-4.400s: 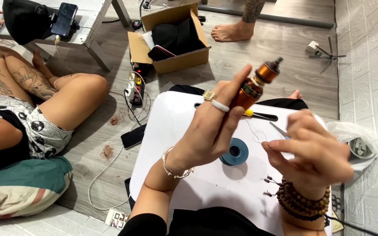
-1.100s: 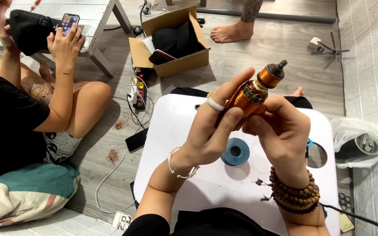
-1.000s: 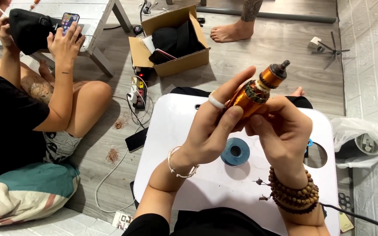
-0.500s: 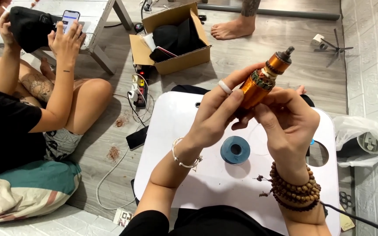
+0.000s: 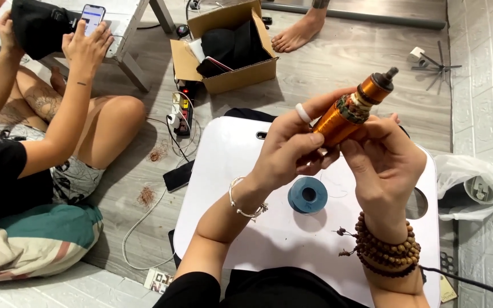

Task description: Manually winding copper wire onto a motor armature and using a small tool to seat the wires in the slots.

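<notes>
White tray (image 5: 229, 188), coil (image 5: 346, 117) half-hidden by hands (image 5: 338, 154).

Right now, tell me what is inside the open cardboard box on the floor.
The cardboard box holds bunched black fabric, with a dark flat phone-like thing lying on it and something white at the left edge. Whatever is under the fabric is covered.

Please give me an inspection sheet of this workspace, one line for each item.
Surface: white lap table, bare around the spool.
Job's things: orange wire-wound cylinder, held above the table.
Clutter: blue spool on the table; plastic bag beside it.
Grips: left hand and right hand both grip the cylinder.
Cables: power strip and white cable on the floor.
Surroundings: cardboard box; seated person holding a phone.
</notes>
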